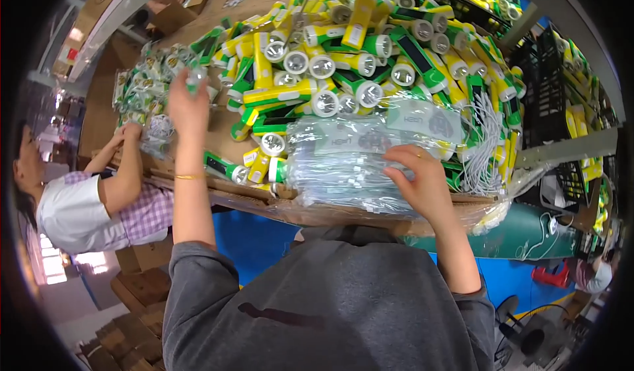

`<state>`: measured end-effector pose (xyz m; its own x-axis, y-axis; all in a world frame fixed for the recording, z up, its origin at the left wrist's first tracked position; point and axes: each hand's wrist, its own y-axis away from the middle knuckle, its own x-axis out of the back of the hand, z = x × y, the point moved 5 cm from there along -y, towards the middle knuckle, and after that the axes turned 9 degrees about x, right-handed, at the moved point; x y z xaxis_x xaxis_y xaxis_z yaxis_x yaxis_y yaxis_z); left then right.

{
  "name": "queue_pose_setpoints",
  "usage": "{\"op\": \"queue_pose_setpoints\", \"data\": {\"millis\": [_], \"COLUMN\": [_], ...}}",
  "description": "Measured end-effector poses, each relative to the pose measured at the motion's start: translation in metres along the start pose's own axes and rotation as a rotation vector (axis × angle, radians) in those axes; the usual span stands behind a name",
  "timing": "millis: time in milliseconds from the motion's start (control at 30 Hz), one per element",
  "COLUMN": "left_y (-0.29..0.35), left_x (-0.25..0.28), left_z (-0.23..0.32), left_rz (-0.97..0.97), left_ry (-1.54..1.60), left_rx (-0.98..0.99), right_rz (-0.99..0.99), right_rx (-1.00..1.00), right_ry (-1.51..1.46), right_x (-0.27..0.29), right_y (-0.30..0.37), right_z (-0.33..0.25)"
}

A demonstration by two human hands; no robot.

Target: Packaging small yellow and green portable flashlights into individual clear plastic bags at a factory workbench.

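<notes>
My left hand point(189, 105) is raised at the left, beside a heap of small clear-bagged goods point(148, 83). Its fingers are closed around what looks like a bagged flashlight point(196, 78), whitish and green, partly hidden and a little blurred. Over a stack of clear printed plastic bags point(337, 166) hovers or rests my right hand point(422, 176); its thumb and fingers are apart with nothing seen between them. Just beyond the bags lies a big pile of yellow and green flashlights point(323, 64). A bundle of white cables point(485, 153) lies on the pile at the right.
A co-worker point(99, 192) in a checked garment reaches to the bagged heap from the left. Black crates point(538, 93) holding flashlights stand at the right, near a metal bar point(568, 148). Cardboard boxes point(142, 292) are stacked at the lower left.
</notes>
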<state>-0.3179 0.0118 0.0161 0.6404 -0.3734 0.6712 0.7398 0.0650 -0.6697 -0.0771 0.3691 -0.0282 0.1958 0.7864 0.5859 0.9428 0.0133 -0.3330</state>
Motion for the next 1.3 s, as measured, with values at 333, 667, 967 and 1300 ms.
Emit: {"op": "queue_pose_setpoints", "data": {"millis": [333,667,967,1300], "left_y": [0.176,0.164,0.177,0.163], "left_x": [-0.043,-0.06,-0.034,-0.016], "left_z": [0.189,0.18,0.185,0.222], "left_rz": [-1.109,-1.073,-1.093,-0.936], "left_ry": [0.591,0.596,0.63,0.738], "left_rx": [-0.393,-0.26,-0.169,-0.341], "right_rz": [-0.371,-0.131,-0.25,-0.238], "right_rx": [0.078,0.278,0.583,0.395], "right_ry": [0.626,0.471,0.685,0.774], "right_x": [-0.042,-0.053,-0.035,0.051], "right_y": [-0.027,-0.052,-0.022,-0.028], "right_z": [0.038,0.028,-0.01,-0.016]}}
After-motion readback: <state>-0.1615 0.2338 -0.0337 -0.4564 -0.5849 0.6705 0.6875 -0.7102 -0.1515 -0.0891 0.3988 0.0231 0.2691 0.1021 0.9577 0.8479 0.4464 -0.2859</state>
